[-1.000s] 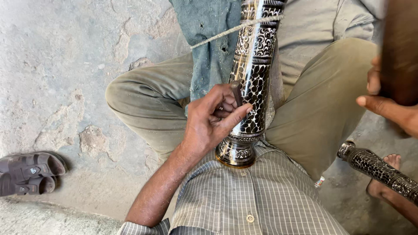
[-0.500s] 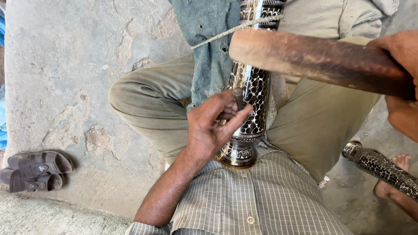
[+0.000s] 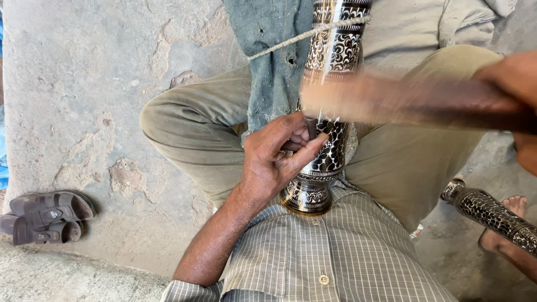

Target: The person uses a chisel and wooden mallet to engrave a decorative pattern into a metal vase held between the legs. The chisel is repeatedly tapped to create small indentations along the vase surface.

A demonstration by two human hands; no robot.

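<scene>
Black-and-silver engraved metal vase (image 3: 329,106) lies across my lap. I pinch a small chisel (image 3: 311,127) against it with my closed left hand (image 3: 274,159); my right hand (image 3: 512,78) grips a blurred wooden mallet (image 3: 403,100). Much pattern looks cut already; what is left I cannot tell. Sandals (image 3: 47,215) sit by the floor's left edge.

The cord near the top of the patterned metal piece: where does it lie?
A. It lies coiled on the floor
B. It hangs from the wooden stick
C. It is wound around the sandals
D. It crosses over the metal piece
D: the cord runs slantwise from the grey-blue cloth across the upper part of the engraved metal piece.
</scene>
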